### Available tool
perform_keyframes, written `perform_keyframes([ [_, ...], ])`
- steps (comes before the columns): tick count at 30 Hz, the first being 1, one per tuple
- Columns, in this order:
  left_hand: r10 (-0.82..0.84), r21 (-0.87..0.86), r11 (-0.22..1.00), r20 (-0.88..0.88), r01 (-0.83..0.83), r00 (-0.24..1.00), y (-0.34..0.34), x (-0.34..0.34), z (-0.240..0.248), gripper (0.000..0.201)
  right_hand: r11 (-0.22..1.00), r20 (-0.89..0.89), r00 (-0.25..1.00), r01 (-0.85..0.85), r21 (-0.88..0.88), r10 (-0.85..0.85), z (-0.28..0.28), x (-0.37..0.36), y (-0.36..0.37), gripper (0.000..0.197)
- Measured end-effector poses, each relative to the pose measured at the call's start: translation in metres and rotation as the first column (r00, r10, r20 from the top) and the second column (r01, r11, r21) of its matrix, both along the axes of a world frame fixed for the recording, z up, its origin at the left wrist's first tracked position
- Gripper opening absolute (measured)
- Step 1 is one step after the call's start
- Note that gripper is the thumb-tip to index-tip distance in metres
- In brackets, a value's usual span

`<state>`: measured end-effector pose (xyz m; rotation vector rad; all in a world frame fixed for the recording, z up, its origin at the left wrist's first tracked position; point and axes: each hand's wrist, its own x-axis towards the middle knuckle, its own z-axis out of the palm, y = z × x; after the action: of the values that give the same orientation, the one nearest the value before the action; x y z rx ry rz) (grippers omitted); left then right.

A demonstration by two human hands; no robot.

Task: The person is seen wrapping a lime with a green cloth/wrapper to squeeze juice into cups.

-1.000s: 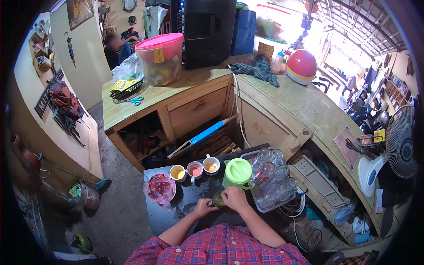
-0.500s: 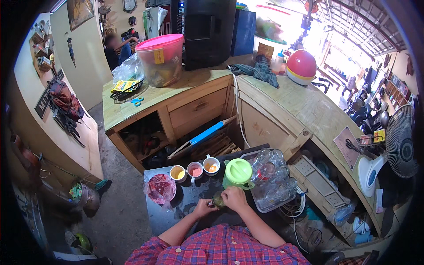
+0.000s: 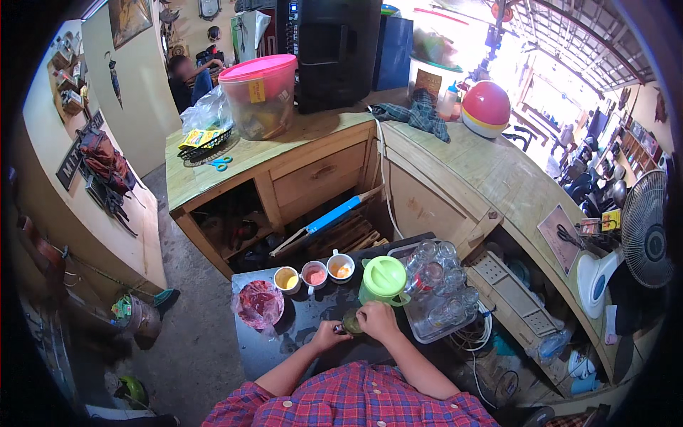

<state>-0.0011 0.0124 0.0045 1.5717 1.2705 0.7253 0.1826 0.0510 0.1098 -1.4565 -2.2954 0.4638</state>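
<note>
Low on the dark table in front of me stands a small glass mug [image 3: 351, 322] with something greenish inside. My left hand [image 3: 330, 335] is closed at its left side, around what looks like its handle. Over the mug's right rim, my right hand [image 3: 378, 320] is bent with its fingers pressed together; what they pinch is hidden. Just beyond that hand is a light green lidded pitcher [image 3: 385, 277]. Three white cups, one with yellow contents [image 3: 287, 279], one with pink [image 3: 314, 274] and one with orange [image 3: 341, 267], form a row to its left.
A bowl [image 3: 260, 302] of dark red contents under plastic sits at the table's left. On the right, a clear tray [image 3: 431, 331] holds several upturned glass mugs [image 3: 447, 283]. Beyond is a wooden counter [image 3: 455, 160] with a pink-lidded tub [image 3: 257, 99], scissors [image 3: 220, 163] and a fan [image 3: 644, 228].
My hands stay at the glass mug, which looks very slightly more tilted or turned. Nothing else on the table has visibly moved.
</note>
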Motion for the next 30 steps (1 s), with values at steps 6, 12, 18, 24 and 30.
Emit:
perform_keyframes([
  [6,0.004,-0.026,1.0,-0.018,-0.004,1.0,0.0,0.002,0.013,0.026,1.0,-0.147,0.989,0.002,0.015,0.0,-0.005,0.0,0.002,0.015],
  [12,-0.001,-0.011,1.0,-0.049,0.0,0.999,0.001,0.002,0.008,0.027,1.0,-0.224,0.974,-0.018,0.0,0.017,-0.008,0.001,0.003,0.015],
  [18,0.006,-0.01,1.0,-0.062,-0.007,0.998,0.001,0.001,0.0,0.029,0.993,-0.127,0.992,0.003,-0.115,-0.018,-0.004,0.001,0.001,0.014],
  [24,0.016,0.018,1.0,-0.012,-0.015,1.0,0.0,0.001,0.002,0.03,0.99,-0.027,0.998,0.053,-0.133,-0.057,0.001,0.0,0.0,0.014],
  [30,0.021,0.018,1.0,-0.007,-0.021,1.0,0.0,0.001,-0.006,0.03,0.998,-0.01,0.999,0.051,-0.042,-0.051,0.001,-0.001,-0.001,0.014],
])
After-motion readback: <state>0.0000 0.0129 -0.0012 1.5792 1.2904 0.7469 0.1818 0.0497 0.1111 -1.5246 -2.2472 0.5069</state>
